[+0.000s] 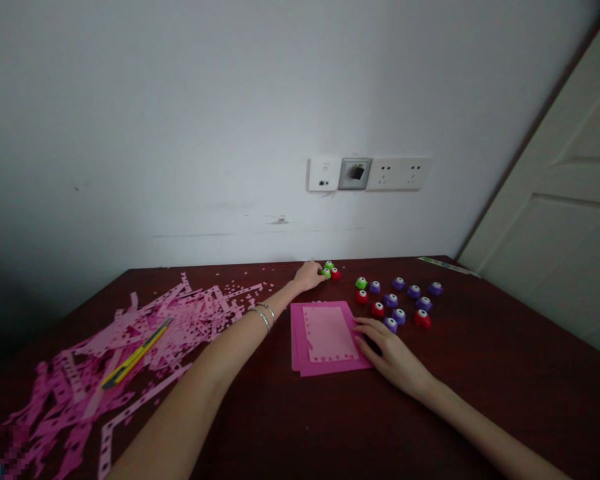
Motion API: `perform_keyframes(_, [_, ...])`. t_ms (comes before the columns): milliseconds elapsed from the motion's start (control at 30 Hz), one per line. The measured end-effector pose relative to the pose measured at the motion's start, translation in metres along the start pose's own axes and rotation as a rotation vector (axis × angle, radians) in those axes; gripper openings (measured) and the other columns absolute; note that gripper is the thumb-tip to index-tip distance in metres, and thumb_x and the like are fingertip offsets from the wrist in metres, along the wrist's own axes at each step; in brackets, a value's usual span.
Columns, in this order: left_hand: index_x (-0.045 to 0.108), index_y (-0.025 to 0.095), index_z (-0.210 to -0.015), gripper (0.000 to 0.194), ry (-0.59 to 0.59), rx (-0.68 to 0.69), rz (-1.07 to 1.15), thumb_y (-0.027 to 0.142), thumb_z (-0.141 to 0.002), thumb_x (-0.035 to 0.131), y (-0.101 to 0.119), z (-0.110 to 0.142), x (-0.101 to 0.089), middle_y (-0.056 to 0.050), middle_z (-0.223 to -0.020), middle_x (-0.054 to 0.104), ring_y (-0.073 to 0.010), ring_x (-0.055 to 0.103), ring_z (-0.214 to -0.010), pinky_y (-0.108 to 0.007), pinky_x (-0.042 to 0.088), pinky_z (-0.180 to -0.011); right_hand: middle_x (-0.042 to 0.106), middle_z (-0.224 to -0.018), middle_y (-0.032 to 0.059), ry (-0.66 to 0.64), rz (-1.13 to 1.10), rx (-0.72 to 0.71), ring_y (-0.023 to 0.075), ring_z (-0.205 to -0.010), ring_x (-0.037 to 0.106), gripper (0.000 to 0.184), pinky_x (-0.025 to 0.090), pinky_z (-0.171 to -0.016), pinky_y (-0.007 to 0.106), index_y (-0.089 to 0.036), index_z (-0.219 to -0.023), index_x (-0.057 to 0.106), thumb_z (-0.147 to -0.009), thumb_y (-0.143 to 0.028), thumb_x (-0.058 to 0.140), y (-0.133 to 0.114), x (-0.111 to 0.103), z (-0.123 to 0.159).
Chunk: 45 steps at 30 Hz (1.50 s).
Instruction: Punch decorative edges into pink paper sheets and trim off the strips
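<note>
My left hand (307,275) reaches to the far edge of the dark wooden table (505,373), its fingers closed around a small green paper punch (326,273) beside a red punch (335,273) and another green one (329,265). Silver bangles (264,313) sit on that wrist. My right hand (387,350) lies flat with fingers spread on the right edge of a stack of pink paper sheets (325,337). The top sheet is paler, with punched holes along its border.
Several small punches, purple (414,291), red (422,319) and green (361,283), are scattered right of the paper. A heap of pink punched paper strips (105,360) covers the left of the table, with a yellow utility knife (135,355) on it. Wall sockets (369,173) are behind; a white door (560,200) stands right.
</note>
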<state>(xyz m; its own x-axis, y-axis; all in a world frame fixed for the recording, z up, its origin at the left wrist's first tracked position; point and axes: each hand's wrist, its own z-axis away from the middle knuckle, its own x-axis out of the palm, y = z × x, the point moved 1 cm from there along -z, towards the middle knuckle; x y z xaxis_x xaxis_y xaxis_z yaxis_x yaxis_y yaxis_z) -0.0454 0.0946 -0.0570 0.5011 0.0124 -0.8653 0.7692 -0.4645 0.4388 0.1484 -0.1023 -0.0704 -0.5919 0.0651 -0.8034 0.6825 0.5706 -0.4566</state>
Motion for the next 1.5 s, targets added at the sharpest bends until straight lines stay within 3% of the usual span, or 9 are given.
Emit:
perform_keyframes(200, [0.067,0.012,-0.092,0.034,-0.011,0.075,0.158,0.041,-0.074,0.059,0.003,0.012,-0.016,-0.006,-0.091,0.067,-0.0170,0.058,-0.082,-0.027,0.042,-0.075,0.055,-0.119,0.0113,0.018,-0.011,-0.011,0.0237,-0.110,0.052,0.026,0.043,-0.095,0.043,-0.019,-0.104,0.060,-0.088,-0.027,0.041,-0.004,-0.003,-0.001])
perform_keyframes(367, [0.068,0.014,-0.088,0.030,-0.034,0.170,0.302,0.038,-0.070,0.065,0.014,0.050,-0.033,-0.005,-0.088,0.066,-0.0163,0.058,-0.079,-0.026,0.043,-0.073,0.056,-0.117,0.0115,0.028,-0.018,-0.020,0.0242,-0.108,0.053,0.026,0.044,-0.094,0.043,-0.019,-0.105,0.060,-0.087,-0.027,0.042,-0.004,-0.003,-0.002])
perform_keyframes(567, [0.067,0.017,-0.091,0.027,-0.061,0.207,0.296,0.034,-0.071,0.066,0.015,0.088,-0.036,-0.005,-0.090,0.064,-0.0157,0.056,-0.081,-0.027,0.043,-0.073,0.055,-0.117,0.0114,0.012,-0.008,-0.006,0.0237,-0.109,0.052,0.027,0.043,-0.095,0.043,-0.019,-0.107,0.059,-0.088,-0.028,0.042,-0.003,-0.002,-0.001])
perform_keyframes(1033, [0.068,0.019,-0.093,0.029,-0.115,0.177,0.259,0.035,-0.069,0.066,0.005,0.092,-0.033,-0.004,-0.089,0.063,-0.0156,0.056,-0.081,-0.027,0.043,-0.073,0.056,-0.116,0.0110,0.014,-0.012,-0.007,0.0232,-0.110,0.052,0.027,0.042,-0.096,0.042,-0.020,-0.107,0.059,-0.088,-0.028,0.042,-0.002,-0.001,0.000])
perform_keyframes(1200, [0.067,0.014,-0.094,0.032,-0.027,0.078,0.250,0.030,-0.067,0.066,0.006,0.096,-0.044,-0.006,-0.084,0.064,-0.0137,0.055,-0.071,-0.024,0.043,-0.064,0.058,-0.113,0.0100,0.026,-0.059,0.007,0.0224,-0.106,0.053,0.025,0.043,-0.094,0.040,-0.020,-0.100,0.062,-0.087,-0.028,0.043,-0.002,-0.005,-0.003])
perform_keyframes(1333, [0.070,0.013,-0.076,0.015,-0.097,0.054,0.210,0.023,-0.068,0.060,0.006,0.106,-0.054,-0.005,-0.075,0.066,-0.0136,0.056,-0.066,-0.023,0.042,-0.060,0.061,-0.101,0.0099,0.007,-0.056,0.017,0.0206,-0.094,0.057,0.023,0.046,-0.084,0.036,-0.018,-0.094,0.063,-0.086,-0.025,0.043,-0.003,-0.012,-0.021])
perform_keyframes(1500, [0.070,0.013,-0.075,0.016,-0.187,0.038,0.237,0.019,-0.067,0.057,0.003,0.112,-0.050,-0.004,-0.072,0.068,-0.0141,0.059,-0.065,-0.023,0.042,-0.057,0.063,-0.080,0.0079,-0.151,0.071,0.080,0.0188,-0.072,0.058,0.019,0.046,-0.066,0.031,-0.015,-0.084,0.065,-0.081,-0.025,0.049,0.000,-0.013,-0.063])
